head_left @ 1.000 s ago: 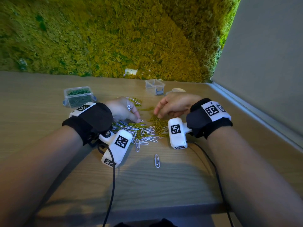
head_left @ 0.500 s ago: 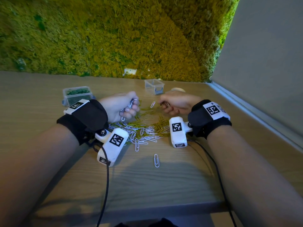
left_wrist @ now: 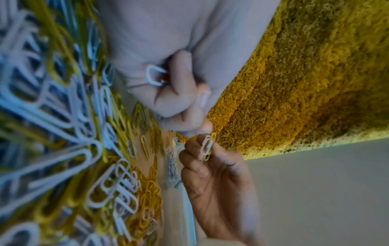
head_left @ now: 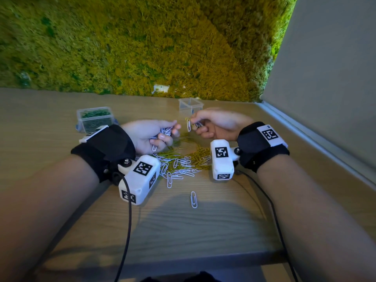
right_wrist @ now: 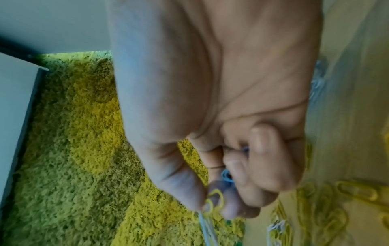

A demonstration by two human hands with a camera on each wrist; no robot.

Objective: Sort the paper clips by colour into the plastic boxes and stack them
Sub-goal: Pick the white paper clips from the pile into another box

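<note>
A mixed pile of white and yellow paper clips [head_left: 183,161] lies on the wooden table between my wrists. My left hand [head_left: 156,135] is raised just above it, fingers curled round a bunch of white clips [head_left: 165,132]. My right hand [head_left: 205,123] hovers opposite, pinching a white clip and a yellow clip [left_wrist: 208,148] between thumb and forefinger, with more clips tucked in its curled fingers [right_wrist: 227,176]. A clear plastic box of green clips [head_left: 94,119] stands at the back left. A second clear box [head_left: 190,105] stands behind my right hand.
One white clip [head_left: 193,199] lies alone nearer the table's front edge. A moss wall [head_left: 142,47] rises behind the table and a grey panel [head_left: 325,78] closes the right side. Cables run from both wrist cameras over the front edge.
Both hands have lifted off the pile with clips in them and drawn towards each other. The right hand's pinched clips now hang close to the left hand's fingertips.
</note>
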